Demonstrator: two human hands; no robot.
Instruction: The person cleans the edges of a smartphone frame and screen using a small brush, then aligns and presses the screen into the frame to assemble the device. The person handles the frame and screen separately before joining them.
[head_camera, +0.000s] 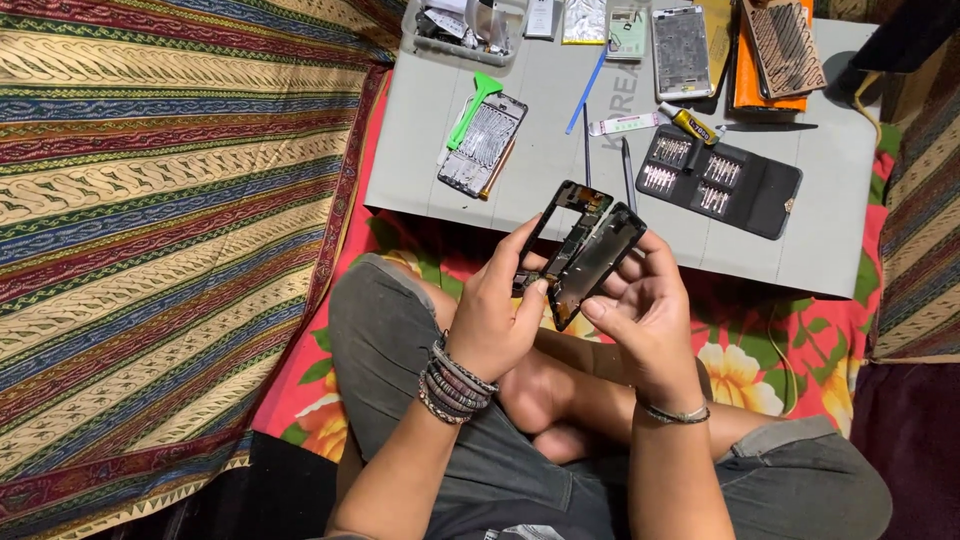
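- Hands, two of them, meet above the person's crossed legs: the left hand (495, 315) is closed around the lower edge of a black phone frame (563, 228), thumb pressed on it, and the right hand (640, 310) curls half shut around a dark phone panel (592, 268), fingers behind and thumb in front.
- Two phone parts are held, touching each other in a narrow V between the hands, tilted up and away from the body.
- Bracelets: several stacked on the left wrist, one on the right.
- Just beyond lies one grey mat (800, 225) bearing one open black screwdriver-bit case (722, 178), one green pry tool (470, 108) on another opened phone (482, 145), one blue stick (588, 88) and one small glue tube (690, 123).
- Striped cloth (160, 220) spreads to the left.
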